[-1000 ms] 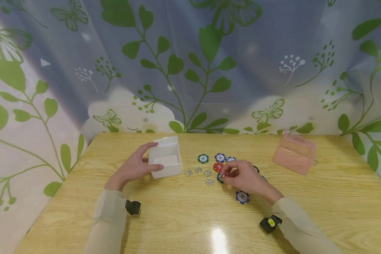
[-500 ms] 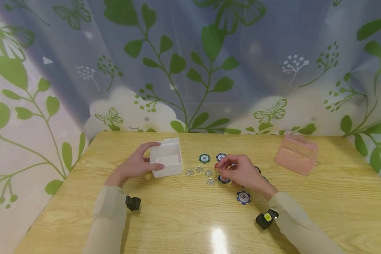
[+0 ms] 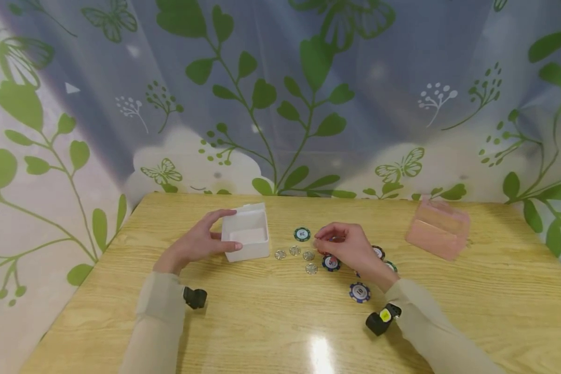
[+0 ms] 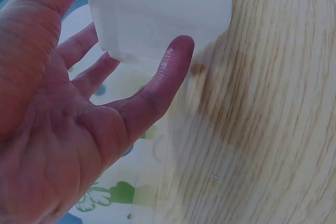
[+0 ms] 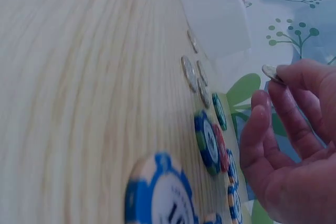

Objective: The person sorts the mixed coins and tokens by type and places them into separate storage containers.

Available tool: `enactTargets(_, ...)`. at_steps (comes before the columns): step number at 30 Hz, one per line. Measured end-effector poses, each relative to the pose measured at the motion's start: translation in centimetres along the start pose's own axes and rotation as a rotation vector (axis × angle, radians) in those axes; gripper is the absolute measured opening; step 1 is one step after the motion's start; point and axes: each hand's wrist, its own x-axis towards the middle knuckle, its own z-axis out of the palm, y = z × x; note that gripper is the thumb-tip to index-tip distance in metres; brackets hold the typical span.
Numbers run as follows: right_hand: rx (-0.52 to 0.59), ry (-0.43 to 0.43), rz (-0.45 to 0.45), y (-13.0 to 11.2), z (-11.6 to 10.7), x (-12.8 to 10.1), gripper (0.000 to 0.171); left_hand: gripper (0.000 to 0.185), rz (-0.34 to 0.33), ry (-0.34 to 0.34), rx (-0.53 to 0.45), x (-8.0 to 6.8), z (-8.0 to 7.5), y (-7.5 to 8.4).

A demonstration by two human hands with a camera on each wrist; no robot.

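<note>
My left hand (image 3: 197,245) holds a white box (image 3: 246,255) by its left side, with the fingers at the back and the thumb at the front. The box's lid is up and its hollow faces me. In the right wrist view, thumb and finger of my right hand (image 5: 302,124) pinch a silver coin (image 5: 272,73). Several more silver coins (image 3: 295,250) lie between the box and that hand. Poker chips lie near and partly under the right hand: a green one (image 3: 302,234), a dark blue one (image 3: 331,263) and a red one (image 5: 220,148).
A blue and white chip (image 3: 359,292) lies nearer to me, by the right wrist. More chips (image 3: 377,252) show beyond the right hand. At the right stands a pink see-through case (image 3: 437,231) on the wooden table (image 3: 262,322). A patterned curtain (image 3: 280,104) hangs behind the table.
My right hand has lifted and moved slightly left and away from me over the chips, uncovering the dark blue one. The left hand keeps its hold on the box.
</note>
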Motion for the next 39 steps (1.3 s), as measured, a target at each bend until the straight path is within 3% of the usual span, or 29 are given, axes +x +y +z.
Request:
enactTargets(7,0.099,0.021,0.072,-0.3,1.0,0.8,0.023,0.088,-0.005,0.000,-0.043,0.0,0.2,-0.2)
enactTargets(15,0.172,0.032,0.141,-0.8,1.9,1.5,0.023,0.088,-0.020,0.018,-0.021,0.0,0.3,-0.2)
enactTargets(29,0.361,0.049,0.153,-1.0,3.6,2.6,0.025,0.087,0.019,0.046,0.036,-0.1,0.2,-0.2)
enactTargets(39,0.420,0.065,0.179,-1.7,5.1,3.4,0.026,0.086,0.028,0.046,0.033,-0.1,0.2,-0.2)
